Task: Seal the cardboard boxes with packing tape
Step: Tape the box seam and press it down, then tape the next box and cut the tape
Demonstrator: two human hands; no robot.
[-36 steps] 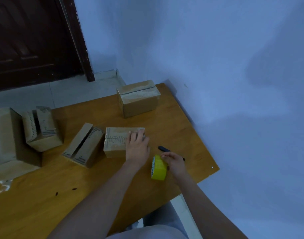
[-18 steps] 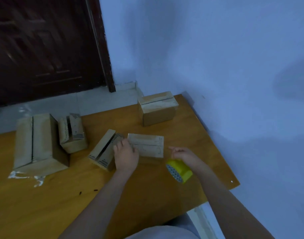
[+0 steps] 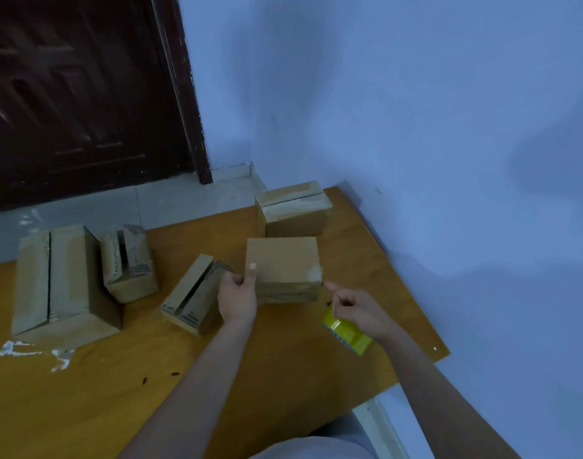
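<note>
On table (image 3: 283,376), L hand (image 3: 237,298) holds box (image 3: 283,263); print unreadable.

Both forearms enter from the lower edge and converge toward frame centre. Left hand (image 3: 238,297): thumb laid up along the near-left edge of a cardboard box (image 3: 282,260), fingers curled behind it, a firm grip. Right hand (image 3: 358,306), right of centre: index finger extended toward the box's lower-right corner, remaining fingers curled around a yellow tape roll (image 3: 347,334).
</note>
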